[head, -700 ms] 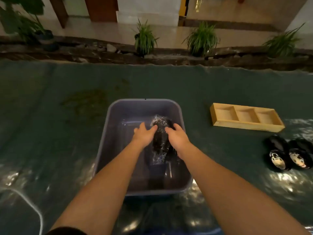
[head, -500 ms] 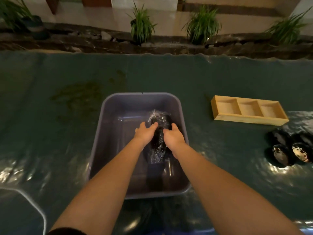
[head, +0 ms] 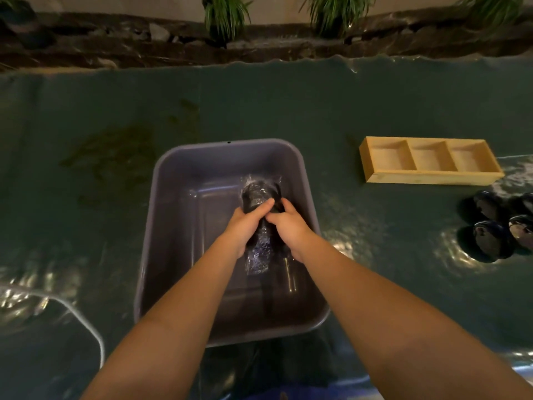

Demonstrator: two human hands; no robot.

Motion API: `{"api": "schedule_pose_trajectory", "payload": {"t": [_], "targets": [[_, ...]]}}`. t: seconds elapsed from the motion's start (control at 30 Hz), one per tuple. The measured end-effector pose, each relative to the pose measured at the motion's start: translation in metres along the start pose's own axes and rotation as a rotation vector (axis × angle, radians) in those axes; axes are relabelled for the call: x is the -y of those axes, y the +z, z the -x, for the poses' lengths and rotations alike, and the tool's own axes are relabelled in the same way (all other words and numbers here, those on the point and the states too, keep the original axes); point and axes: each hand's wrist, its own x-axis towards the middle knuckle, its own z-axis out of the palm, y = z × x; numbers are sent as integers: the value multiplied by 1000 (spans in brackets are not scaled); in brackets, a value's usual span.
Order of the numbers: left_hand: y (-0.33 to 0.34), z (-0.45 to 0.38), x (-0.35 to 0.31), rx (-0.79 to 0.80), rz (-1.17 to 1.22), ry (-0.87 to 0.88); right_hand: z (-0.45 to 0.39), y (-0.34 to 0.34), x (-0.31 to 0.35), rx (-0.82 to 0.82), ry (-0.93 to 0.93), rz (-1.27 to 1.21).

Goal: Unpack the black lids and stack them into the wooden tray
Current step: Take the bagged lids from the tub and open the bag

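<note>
While the light is pretty dim, you can make out that the surface (head: 288,105) is covered in a dark green, shiny plastic-looking sheet with wrinkles and glare spots, plus a darker stain (head: 112,157) on the far left part. Past its far edge there's a low rocky border (head: 259,50) with a few grassy plants (head: 225,15) and pale floor behind, all cut off by the top of the view. A grey-purple plastic tub (head: 178,180) sits in the middle, and inside it both hands are wrapped around a bundle of black lids (head: 258,194) in crinkly clear wrap. The left hand (head: 245,229) and right hand (head: 288,226) are closed on it from either side, fingers (head: 266,204) curled over the top and nearly meeting. How many lids are in the bundle I can't tell, since the hands and the shiny wrap hide most of it. The wooden tray (head: 427,178) sits off to the right, well apart from the tub, with three compartments, none holding anything. Nearer on the right is a cluster of dark round pieces (head: 496,226), partly cut off by the edge and too blurry to identify. A pale cable (head: 86,321) curves across the near left.
</note>
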Motion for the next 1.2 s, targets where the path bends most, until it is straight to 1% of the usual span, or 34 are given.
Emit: {"api": "schedule_pose_trajectory", "payload": {"t": [0.13,0.27,0.47,0.63,0.8,0.97,1.07,1.2], "targets": [[-10,9,-2,-65,41,4,15,9,-3,69,-21,-32],[-15,27,-14,-76,20,69,30,14,3,106,-71,-52],[-6,45,-35,-106,24,179,56,7,22,81,-167,-75],[25,64,-59,-95,29,261,78,-25,41,78,-269,-129],[81,82,-68,-86,4,324,99,-82,48,91,-335,-158],[159,100,-63,-76,-4,348,121,-163,45,90,-368,-164],[208,104,-55,-87,8,338,130,-214,39,111,-388,-167],[256,108,-27,-97,55,303,131,-262,19,120,-355,-192]]}}
